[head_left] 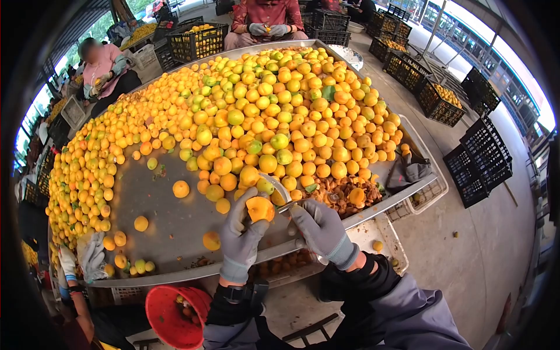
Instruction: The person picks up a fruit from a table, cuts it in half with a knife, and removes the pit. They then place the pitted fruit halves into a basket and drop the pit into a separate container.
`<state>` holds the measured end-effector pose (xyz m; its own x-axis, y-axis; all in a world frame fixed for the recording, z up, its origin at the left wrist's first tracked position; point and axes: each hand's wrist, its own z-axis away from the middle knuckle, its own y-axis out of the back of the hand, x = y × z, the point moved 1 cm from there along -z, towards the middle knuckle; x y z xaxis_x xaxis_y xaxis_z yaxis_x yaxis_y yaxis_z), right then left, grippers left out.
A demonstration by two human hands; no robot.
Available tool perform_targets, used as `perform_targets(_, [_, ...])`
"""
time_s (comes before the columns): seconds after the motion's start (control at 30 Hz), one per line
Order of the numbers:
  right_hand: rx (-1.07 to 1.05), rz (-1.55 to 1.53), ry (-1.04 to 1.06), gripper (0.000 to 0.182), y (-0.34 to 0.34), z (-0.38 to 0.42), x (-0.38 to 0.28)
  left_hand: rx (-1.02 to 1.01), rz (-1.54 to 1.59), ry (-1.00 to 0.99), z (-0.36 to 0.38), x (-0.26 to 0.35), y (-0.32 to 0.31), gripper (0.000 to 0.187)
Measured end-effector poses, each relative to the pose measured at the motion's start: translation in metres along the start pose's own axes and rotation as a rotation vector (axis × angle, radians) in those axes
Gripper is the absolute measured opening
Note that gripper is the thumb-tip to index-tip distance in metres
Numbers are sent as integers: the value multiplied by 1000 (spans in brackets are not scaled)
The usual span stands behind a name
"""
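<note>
My left hand (240, 239), in a grey glove, is closed around an orange apricot (260, 209) whose flesh looks cut open. My right hand (322, 228), gloved too, grips a small metal tool (285, 206) whose end points at the apricot; its exact kind is hard to make out. A pale curved strip (276, 185) shows just beyond the fingers. Both hands are over the near edge of a metal table (157, 201) heaped with yellow and green-tinged apricots (245, 111). Brown pits and scraps (335, 195) lie beyond my right hand.
A red bucket (178, 309) stands below the table at the left. A grey cloth (410, 170) rests on the right corner. Black crates (478, 160) stand on the floor at right. Another person's gloved hands (269, 29) are across the table; a co-worker's hand (68, 262) is at lower left.
</note>
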<state>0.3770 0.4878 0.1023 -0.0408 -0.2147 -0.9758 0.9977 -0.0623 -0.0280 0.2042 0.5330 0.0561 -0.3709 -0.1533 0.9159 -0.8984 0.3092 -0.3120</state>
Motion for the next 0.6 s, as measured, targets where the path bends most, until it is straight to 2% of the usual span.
perform_targets(0.07, [-1,31,23,31,-2,0,-1,-31,270,67,2,-9,0,73])
perform_targets(0.2, [30,18,32,25,3,-1,-1,-25,398,115,4,-9,0,80])
perform_targets(0.3, [-13,-44,73,26,13,4,5,-91,522,135,4,-13,5,72])
perform_targets(0.37, [-89,-39,-53,32,11,18,-10,-89,535,123,3,-14,7,71])
perform_targets(0.43, [-115,52,-63,37,13,27,-12,-88,546,112,3,-11,5,70])
perform_targets(0.5, [-176,342,203,36,15,30,-9,-17,587,114,5,-6,-1,68])
perform_targets(0.53, [-139,485,378,34,14,29,-9,-16,585,113,5,-9,3,68])
perform_targets(0.57, [-140,484,379,34,14,28,-6,-64,616,135,4,-15,7,68])
perform_targets(0.6, [-104,564,473,32,13,29,-3,-111,646,158,3,-16,8,68])
